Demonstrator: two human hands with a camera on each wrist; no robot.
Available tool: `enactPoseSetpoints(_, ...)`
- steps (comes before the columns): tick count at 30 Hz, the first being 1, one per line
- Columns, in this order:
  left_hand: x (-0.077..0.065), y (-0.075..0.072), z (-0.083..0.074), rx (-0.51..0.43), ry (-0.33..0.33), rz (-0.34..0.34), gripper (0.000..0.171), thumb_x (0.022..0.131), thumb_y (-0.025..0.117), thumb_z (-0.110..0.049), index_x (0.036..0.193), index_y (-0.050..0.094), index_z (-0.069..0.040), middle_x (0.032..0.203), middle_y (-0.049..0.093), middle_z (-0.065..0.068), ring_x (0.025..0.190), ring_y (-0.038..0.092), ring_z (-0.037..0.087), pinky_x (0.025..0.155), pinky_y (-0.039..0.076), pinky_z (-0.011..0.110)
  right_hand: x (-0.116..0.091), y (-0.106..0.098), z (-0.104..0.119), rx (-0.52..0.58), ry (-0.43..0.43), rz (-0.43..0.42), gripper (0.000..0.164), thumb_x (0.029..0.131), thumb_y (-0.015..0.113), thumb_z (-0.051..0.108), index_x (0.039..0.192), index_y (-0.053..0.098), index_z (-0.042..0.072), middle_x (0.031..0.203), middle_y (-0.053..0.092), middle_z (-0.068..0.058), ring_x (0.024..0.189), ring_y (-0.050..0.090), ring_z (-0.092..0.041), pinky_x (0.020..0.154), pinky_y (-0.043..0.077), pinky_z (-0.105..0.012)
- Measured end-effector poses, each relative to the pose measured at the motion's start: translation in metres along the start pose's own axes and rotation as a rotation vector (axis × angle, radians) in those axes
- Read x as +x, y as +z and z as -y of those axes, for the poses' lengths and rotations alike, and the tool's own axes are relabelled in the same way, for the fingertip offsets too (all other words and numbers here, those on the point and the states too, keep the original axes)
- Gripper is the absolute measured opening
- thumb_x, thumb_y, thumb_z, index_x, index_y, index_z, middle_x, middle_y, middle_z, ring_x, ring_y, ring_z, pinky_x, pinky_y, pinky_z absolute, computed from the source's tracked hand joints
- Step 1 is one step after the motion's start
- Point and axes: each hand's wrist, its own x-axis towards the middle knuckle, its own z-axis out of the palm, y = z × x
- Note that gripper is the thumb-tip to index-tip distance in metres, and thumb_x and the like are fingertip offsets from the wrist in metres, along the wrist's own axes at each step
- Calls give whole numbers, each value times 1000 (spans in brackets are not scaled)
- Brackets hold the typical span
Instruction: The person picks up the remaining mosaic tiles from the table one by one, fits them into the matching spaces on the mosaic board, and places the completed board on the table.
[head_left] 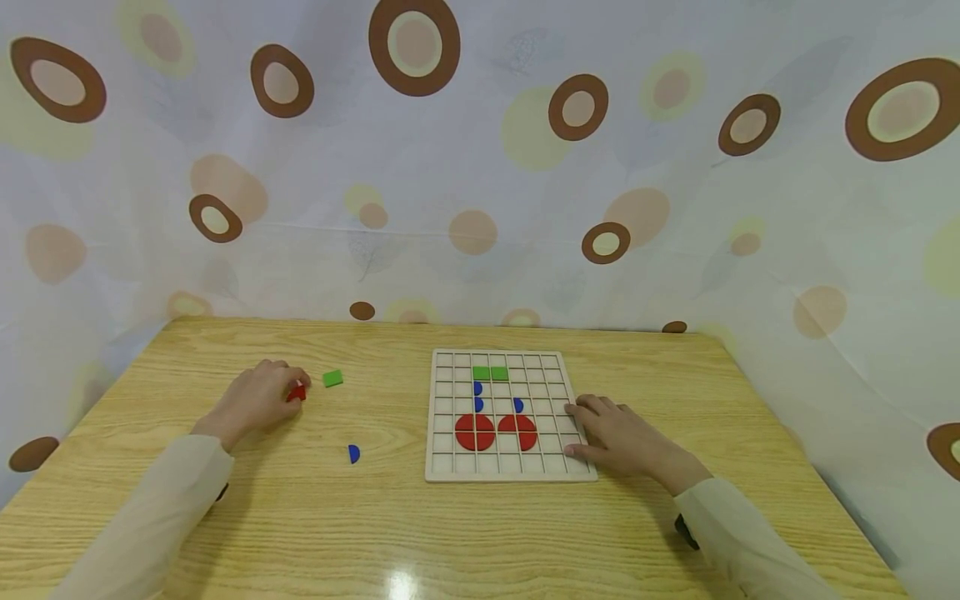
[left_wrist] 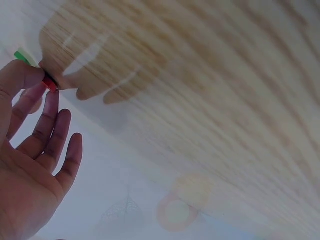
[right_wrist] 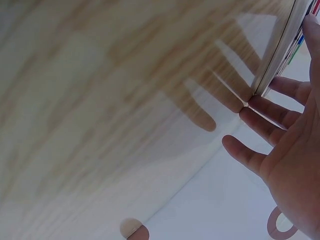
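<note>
The left hand [head_left: 257, 398] pinches a red piece [head_left: 298, 392]; the right hand [head_left: 628, 438], fingers extended, contacts the board [head_left: 510, 463] at its right edge, likely steadying it.

Blocked right of the left hand [head_left: 257, 400] by a green tile [head_left: 333, 379] and blue half-disc [head_left: 354, 454]; passable from these to the board [head_left: 442, 462] touching the right hand [head_left: 621, 434].
</note>
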Motion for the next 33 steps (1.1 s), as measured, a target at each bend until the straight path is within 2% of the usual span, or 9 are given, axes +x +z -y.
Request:
enactPoseSetpoints(14, 0, 0, -1, 1, -3, -7, 18, 74, 66, -10, 92, 66, -8, 81, 60, 5, 70, 50, 20, 60, 43, 34, 1, 2, -1, 1, 3, 1, 67, 87, 48, 54, 134, 43, 7, 132, 45, -15, 121, 44, -33, 92, 39, -53)
enactPoseSetpoints(19, 0, 0, -2, 6, 17, -16, 18, 73, 65, -10, 91, 66, -8, 80, 59, 5, 68, 49, 19, 57, 42, 31, 1, 2, -1, -1, -1, -2, 66, 88, 49, 53, 134, 43, 6, 131, 45, -15, 121, 44, -33, 92, 40, -53)
enactPoseSetpoints(33, 0, -2, -19, 27, 44, -48, 23, 74, 68, -13, 97, 67, -9, 90, 64, 7, 81, 54, 25, 68, 47, 40, 1, 0, 0, 11, 6, 9, 66, 87, 49, 53, 134, 43, 6, 132, 45, -15, 121, 44, -33, 92, 39, -54)
